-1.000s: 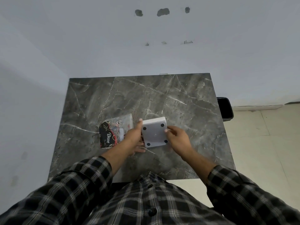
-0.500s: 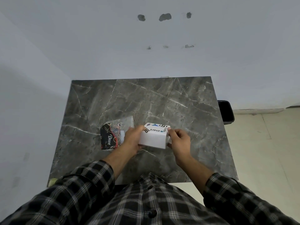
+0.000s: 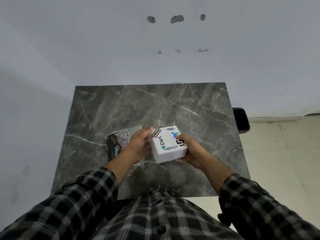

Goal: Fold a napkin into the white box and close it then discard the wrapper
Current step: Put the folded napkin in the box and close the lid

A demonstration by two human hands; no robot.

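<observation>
White box (image 3: 167, 144) held above worktop (image 3: 181, 108) between left hand (image 3: 138, 146) and right hand (image 3: 192, 151), stickered face up. Wrapper (image 3: 119, 144) beside left hand. Risk: box dropped if side grip loosened; wrapper brushed off by left wrist.

white box (image 3: 167, 146) between both hands above table (image 3: 173, 104), wrapper (image 3: 119, 144) left, bin (image 3: 241, 120) right of table

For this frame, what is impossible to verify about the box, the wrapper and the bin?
- White box, head view: closed walls hide any napkin inside.
- Wrapper, head view: the left hand covers its right part.
- Black bin, head view: the table edge hides part of it; contents unseen.
</observation>
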